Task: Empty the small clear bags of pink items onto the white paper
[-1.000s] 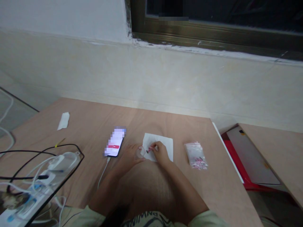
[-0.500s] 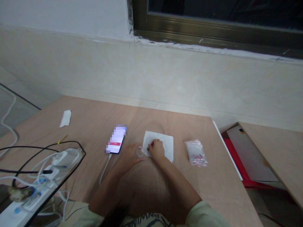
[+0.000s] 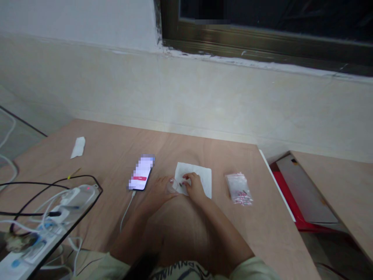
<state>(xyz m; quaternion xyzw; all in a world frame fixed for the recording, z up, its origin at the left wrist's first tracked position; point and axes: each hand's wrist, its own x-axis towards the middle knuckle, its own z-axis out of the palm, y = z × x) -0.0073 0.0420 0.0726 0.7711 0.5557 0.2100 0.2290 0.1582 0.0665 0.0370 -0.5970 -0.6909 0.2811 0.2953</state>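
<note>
Paper (image 3: 206, 178) lies flat on the tabletop (image 3: 180, 229), with small dark bits (image 3: 181, 184) at its left part, just beside our right fingertips. Our right hand (image 3: 196, 188) reaches over the sheet, its grip slightly open, thumb and forefinger parted; we see nothing between them, though the view is coarse. Our left hand (image 3: 159, 190) rests low on the wood, with a small clear thing (image 3: 172, 186), perhaps a bag, between its thumb and fingers; we cannot tell whether that grip is closed on it. The phone (image 3: 141, 174) is left of us, the packet (image 3: 239, 188) right of the paper.

For clean handling, we should pinch with fingertips only, taking one bit at a time, keep the wrist light so the sheet does not slide, and steady the clear thing close by without crushing it.
</note>
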